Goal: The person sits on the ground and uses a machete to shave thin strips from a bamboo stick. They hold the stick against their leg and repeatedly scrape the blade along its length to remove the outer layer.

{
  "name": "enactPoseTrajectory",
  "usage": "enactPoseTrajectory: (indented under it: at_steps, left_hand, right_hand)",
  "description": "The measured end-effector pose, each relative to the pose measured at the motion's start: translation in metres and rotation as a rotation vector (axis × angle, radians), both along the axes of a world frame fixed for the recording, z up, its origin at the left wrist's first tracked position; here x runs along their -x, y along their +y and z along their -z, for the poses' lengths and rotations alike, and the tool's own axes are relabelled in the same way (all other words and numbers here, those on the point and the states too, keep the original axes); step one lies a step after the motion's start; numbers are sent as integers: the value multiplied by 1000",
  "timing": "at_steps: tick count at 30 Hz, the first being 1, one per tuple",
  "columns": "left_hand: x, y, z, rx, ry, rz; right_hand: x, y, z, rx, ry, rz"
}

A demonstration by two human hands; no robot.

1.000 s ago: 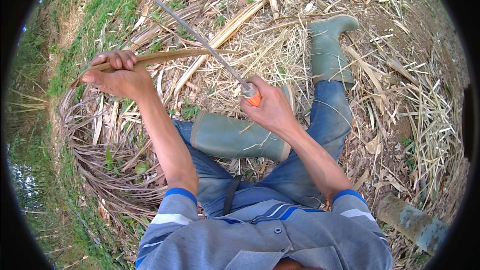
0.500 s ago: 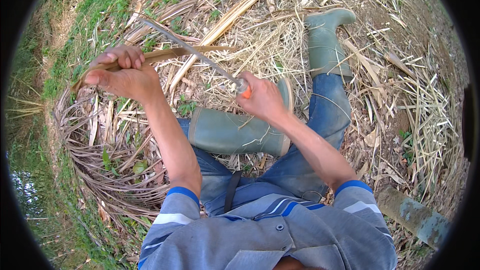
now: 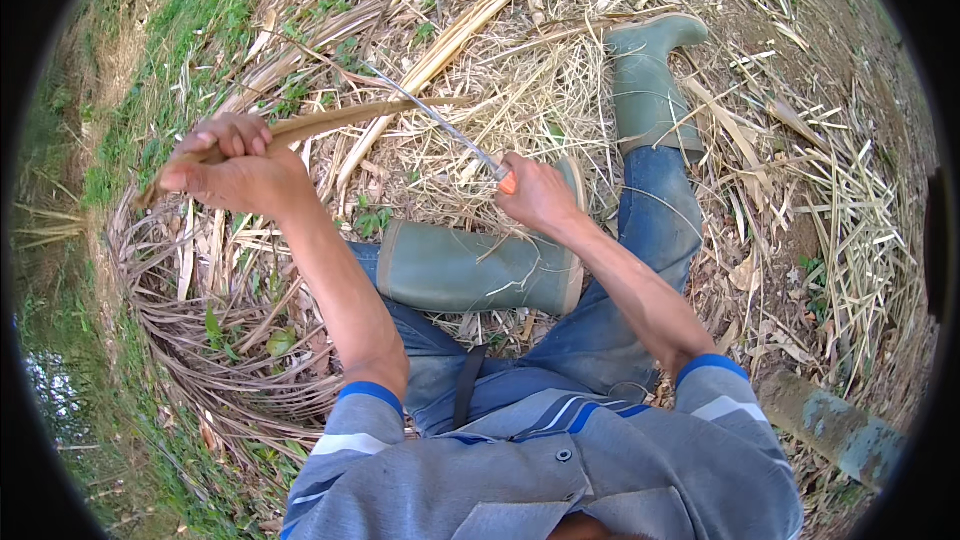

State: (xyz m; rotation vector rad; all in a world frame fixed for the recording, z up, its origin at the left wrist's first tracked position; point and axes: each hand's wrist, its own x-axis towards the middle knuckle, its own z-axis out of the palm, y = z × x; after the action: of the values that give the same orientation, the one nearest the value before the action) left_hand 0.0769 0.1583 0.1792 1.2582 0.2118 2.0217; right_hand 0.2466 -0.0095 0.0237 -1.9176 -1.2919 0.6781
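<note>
My left hand [image 3: 228, 162], raised at the left, is closed around a long, flat brown strip of dried plant [image 3: 345, 116]. The strip tapers toward the middle of the view, and its other end pokes out left of my thumb. My right hand [image 3: 540, 195] grips the orange handle of a long, thin-bladed knife [image 3: 440, 122]. Its blade points up and to the left, crossing the strip near the strip's tapered end; whether they touch I cannot tell. Below the knife lies my bent leg in a green rubber boot [image 3: 465, 265].
My other boot [image 3: 645, 80] stretches out at the upper right. Pale shavings [image 3: 525, 115] cover the ground between my legs. A pile of dry brown leaf strips [image 3: 190, 340] curves along the left. A weathered post with peeling blue-green paint [image 3: 835, 430] lies at the lower right.
My right hand has moved slightly right and down with the knife, so the blade's tip has drawn away from the left hand. The left hand has shifted a little left, still holding the strip.
</note>
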Motion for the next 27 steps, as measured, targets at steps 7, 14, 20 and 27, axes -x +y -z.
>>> enactPoseTrajectory:
  at_steps: [7,14,20,27]
  left_hand:
    - [-2,-7,1,-71,2,59]
    - [4,-6,7,-114,9,46]
    - [-5,-14,0,-45,27,13]
    - [4,-9,2,4,-93,-178]
  right_hand:
    - [18,-1,-52,-189,32,-66]
    - [-1,-5,0,-39,-35,18]
    - [-6,8,-5,104,-24,-13]
    - [-17,10,-38,130,-226,-125]
